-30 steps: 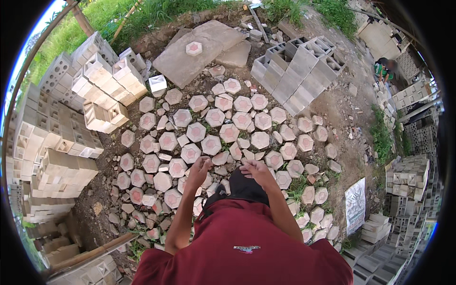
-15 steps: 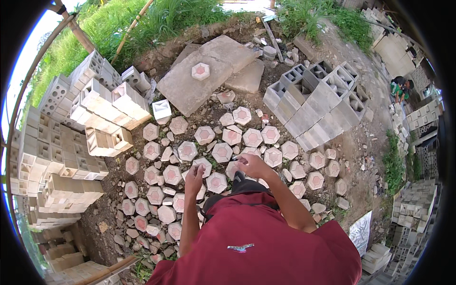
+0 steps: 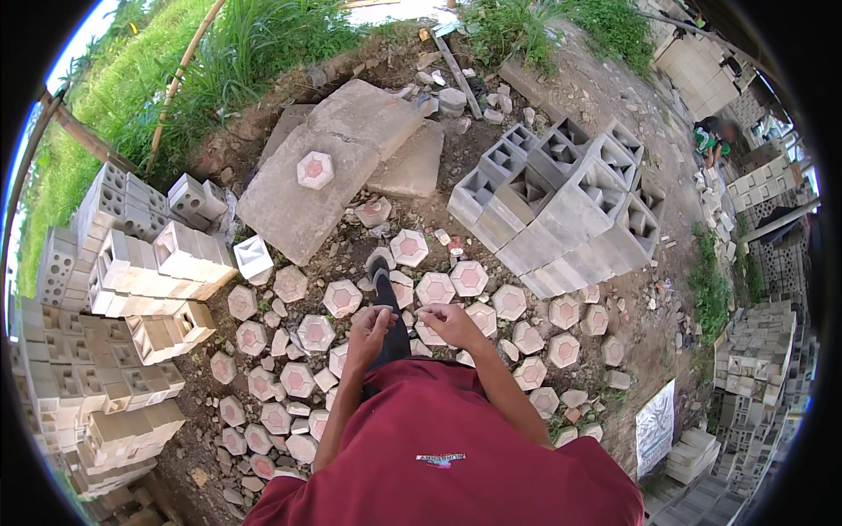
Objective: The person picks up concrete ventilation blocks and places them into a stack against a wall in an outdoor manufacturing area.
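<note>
My left hand (image 3: pixel 373 328) is in front of my waist with its fingers curled together. A short way to its right is my right hand (image 3: pixel 447 323), also with bent fingers pinched toward the thumb. The hands are apart, and anything between the fingers is too small or hidden to make out. Beneath them several hexagonal paving blocks (image 3: pixel 316 332) with reddish centres lie spaced over the ground. My dark shoe (image 3: pixel 380 259) is stretched forward among these blocks. One more hexagonal paver (image 3: pixel 315 170) rests on a large flat concrete slab (image 3: pixel 289 219) ahead.
Stacked hollow concrete blocks (image 3: pixel 561 210) stand at the front right. Taller block stacks (image 3: pixel 132 272) line the left side. Broken stones lie between the pavers. A white sheet (image 3: pixel 655 430) is at the lower right. Another person (image 3: pixel 712 140) bends over far to the right.
I have stepped forward, one foot now showing ahead of me. The slab and pavers have shifted left and nearer in view. Both hands stay raised and bent, the right one now lower.
</note>
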`<state>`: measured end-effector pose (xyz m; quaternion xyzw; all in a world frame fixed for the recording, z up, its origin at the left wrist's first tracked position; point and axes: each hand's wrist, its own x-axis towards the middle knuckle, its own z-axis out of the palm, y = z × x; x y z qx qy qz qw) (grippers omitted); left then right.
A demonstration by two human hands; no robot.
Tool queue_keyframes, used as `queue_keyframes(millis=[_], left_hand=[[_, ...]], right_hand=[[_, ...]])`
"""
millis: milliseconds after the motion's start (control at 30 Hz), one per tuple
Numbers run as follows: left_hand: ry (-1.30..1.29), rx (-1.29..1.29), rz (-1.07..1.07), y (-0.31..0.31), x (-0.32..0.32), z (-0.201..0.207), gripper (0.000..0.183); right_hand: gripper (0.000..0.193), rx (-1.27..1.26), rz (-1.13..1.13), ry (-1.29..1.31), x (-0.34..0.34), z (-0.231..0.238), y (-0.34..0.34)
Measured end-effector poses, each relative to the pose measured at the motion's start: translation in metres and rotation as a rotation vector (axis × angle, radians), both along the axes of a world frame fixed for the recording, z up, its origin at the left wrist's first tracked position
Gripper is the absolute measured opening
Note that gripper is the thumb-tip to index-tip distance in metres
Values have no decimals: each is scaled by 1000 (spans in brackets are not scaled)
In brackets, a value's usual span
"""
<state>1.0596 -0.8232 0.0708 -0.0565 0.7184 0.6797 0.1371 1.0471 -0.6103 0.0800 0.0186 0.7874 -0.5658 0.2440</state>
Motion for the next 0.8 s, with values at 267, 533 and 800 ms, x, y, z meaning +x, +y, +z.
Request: queue_keyframes(millis=[267, 533, 800], left_hand=[[25, -36, -136, -2, -241, -21, 30], [226, -174, -323, 2, -506, 28, 33], [10, 50, -273, 68, -655, 1, 31]], right_hand=[[28, -89, -211, 159, -191, -20, 13], [33, -76, -362, 177, -379, 27, 20], [36, -15, -451, 119, -513, 8, 52]])
